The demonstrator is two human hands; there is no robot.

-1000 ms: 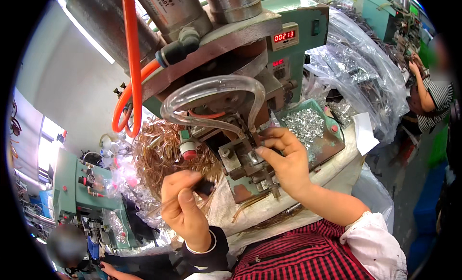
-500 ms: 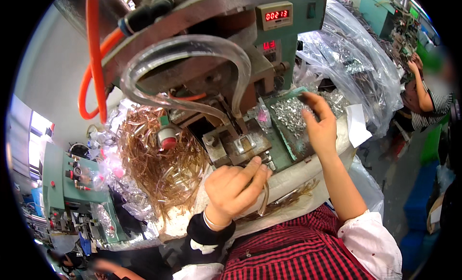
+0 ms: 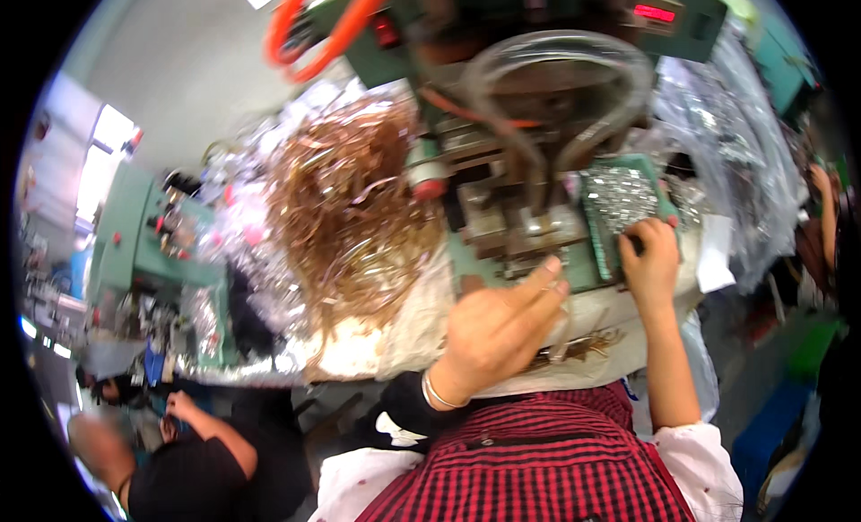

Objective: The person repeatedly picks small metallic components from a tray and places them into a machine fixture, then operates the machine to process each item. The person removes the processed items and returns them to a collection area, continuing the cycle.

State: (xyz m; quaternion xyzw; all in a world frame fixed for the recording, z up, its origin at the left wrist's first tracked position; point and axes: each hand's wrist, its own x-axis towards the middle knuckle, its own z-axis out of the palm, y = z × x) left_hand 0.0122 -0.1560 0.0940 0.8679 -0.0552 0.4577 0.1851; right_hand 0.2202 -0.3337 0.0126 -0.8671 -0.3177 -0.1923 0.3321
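My left hand (image 3: 502, 329) is just in front of the press's metal die block (image 3: 538, 228). Its thumb and fingers close on a thin brownish translucent strip (image 3: 561, 332), whose end hangs below the fingertips. My right hand (image 3: 652, 260) is at the near right edge of a green tray (image 3: 603, 244) heaped with small shiny metal pieces (image 3: 621, 199). Its fingers are curled together, and blur hides whether a piece is between them. A clear looped hose (image 3: 560, 42) comes down to the die.
A big tangle of brown translucent strips (image 3: 345, 208) lies left of the press, beside a red button (image 3: 429, 189). More strips (image 3: 587, 345) lie along the bench's front edge. White paper (image 3: 715, 253) and plastic sheeting (image 3: 731, 145) are at right. A co-worker (image 3: 197, 459) is at lower left.
The view has swung left, so the press appears farther right. My right hand has gone from spread fingers above the tray to curled fingers at its near edge. My left hand stays by the die.
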